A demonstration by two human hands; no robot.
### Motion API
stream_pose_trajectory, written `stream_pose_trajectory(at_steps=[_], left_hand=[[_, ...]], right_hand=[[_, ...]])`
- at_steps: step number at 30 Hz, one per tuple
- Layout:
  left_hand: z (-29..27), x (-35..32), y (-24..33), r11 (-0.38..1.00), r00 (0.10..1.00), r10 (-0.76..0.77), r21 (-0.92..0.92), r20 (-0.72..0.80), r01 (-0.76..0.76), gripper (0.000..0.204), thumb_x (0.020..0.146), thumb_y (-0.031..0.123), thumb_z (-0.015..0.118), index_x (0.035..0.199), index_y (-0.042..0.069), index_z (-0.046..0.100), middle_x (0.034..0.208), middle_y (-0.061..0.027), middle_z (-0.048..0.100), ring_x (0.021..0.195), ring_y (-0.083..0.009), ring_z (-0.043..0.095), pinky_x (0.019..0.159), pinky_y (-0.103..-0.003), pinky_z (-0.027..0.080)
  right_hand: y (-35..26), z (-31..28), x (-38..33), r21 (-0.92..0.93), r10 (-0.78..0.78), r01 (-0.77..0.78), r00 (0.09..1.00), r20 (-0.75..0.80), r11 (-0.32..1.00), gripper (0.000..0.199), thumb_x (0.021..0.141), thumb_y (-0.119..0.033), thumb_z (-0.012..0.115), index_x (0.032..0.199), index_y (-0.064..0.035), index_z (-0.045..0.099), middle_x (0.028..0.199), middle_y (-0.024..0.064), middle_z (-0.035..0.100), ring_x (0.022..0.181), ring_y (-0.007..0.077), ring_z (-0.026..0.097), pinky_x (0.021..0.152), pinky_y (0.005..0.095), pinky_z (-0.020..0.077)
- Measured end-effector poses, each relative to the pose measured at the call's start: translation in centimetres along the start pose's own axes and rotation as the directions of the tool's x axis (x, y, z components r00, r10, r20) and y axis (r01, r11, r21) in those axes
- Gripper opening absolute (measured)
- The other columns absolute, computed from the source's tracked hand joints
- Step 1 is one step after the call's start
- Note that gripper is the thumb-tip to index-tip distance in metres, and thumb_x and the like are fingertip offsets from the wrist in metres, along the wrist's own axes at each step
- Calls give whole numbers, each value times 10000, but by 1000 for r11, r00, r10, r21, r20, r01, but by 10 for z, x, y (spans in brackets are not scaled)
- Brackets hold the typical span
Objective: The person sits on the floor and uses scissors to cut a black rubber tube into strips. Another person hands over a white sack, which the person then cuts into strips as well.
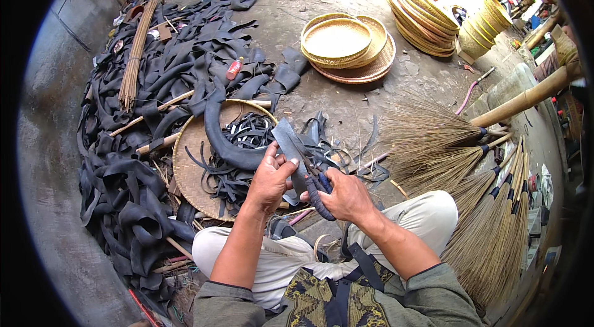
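Head view looks down on a seated person cutting rubber. Left hand [269, 180] has its grip pinched on a flat grey rubber strip [288, 141], holding it up just above the knees. Right hand [346, 197] is wrapped tight around big scissors [317, 188] with dark-wound handles, blades meeting the strip's lower end. Just beyond the hands, a round woven tray [189, 172] on the concrete floor [346, 98] carries thin black rubber strips and a curved inner tube [219, 135]. A heap of black rubber scraps [142, 160] spreads to the left, brooms [489, 209] lie to the right, stacked baskets [346, 45] farther off.
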State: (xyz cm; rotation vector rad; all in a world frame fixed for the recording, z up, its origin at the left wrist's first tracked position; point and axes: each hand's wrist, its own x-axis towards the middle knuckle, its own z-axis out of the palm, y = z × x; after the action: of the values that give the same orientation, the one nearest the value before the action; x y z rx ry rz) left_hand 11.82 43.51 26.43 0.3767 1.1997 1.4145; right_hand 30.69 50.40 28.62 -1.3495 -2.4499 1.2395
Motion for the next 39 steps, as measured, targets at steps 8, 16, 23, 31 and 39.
stream_pose_trajectory(at_steps=[8,16,23,31,39], left_hand=[[-2,1,8,998,996,51,-38,-76,-54,605,1002,66,579,1545,119,319,1121,-25,642,976,-130,665,756,-359,626],[4,-3,7,997,998,30,79,-60,-25,665,968,54,620,1569,98,339,899,37,591,778,-34,565,612,-226,510],[0,-6,0,955,998,61,292,-12,-55,654,929,32,640,1540,45,409,793,57,521,684,-24,464,607,-194,386],[-1,-4,7,984,997,-5,176,-74,18,682,936,61,656,1548,36,357,837,39,565,781,-58,576,724,-277,547],[1,0,-7,999,999,17,-36,28,-16,804,1003,210,676,1597,29,166,1131,-77,661,1066,-179,661,950,-380,555]], right_hand=[[-2,10,0,23,-98,101,991,-95,995,663,729,-625,848,894,-11,661,745,191,681,709,389,690,644,447,517],[1,3,1,37,11,-11,1000,2,999,687,749,-636,832,953,-6,653,748,187,682,715,362,693,659,442,516],[-3,3,5,89,10,-10,1000,-9,996,679,763,-640,818,969,-11,671,713,166,673,651,311,676,653,414,512],[17,15,13,350,-84,111,992,-92,930,551,811,-350,875,1117,16,599,895,73,703,827,154,682,784,315,553],[21,22,16,692,-27,75,996,-81,717,452,880,-128,773,1221,28,521,1013,110,706,911,157,683,805,292,556]])
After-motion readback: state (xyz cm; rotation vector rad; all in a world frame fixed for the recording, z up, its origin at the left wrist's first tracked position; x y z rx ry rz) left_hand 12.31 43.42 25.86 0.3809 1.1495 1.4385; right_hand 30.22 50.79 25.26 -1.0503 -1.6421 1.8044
